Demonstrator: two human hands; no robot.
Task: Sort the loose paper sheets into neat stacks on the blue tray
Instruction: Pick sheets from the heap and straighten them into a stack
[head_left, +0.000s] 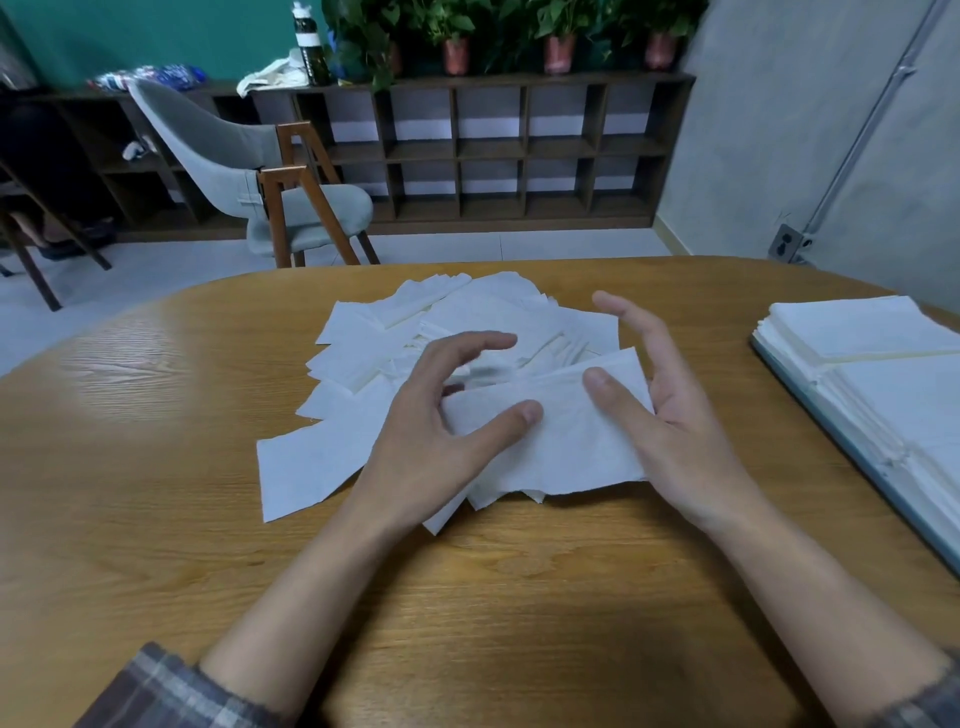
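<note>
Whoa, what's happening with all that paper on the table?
A person is sorting white paper at a wooden table. The left hand and right hand hold one sheet between them, thumbs on top, just above a messy loose pile in the middle. Off to the right, neat stacks lie on the blue tray. Plenty of sheets are left to sort.

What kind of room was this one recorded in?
Likely an office or meeting room: a rounded wooden table, a grey padded chair with wooden legs, and a long dark cubby shelf topped with potted green plants.
</note>
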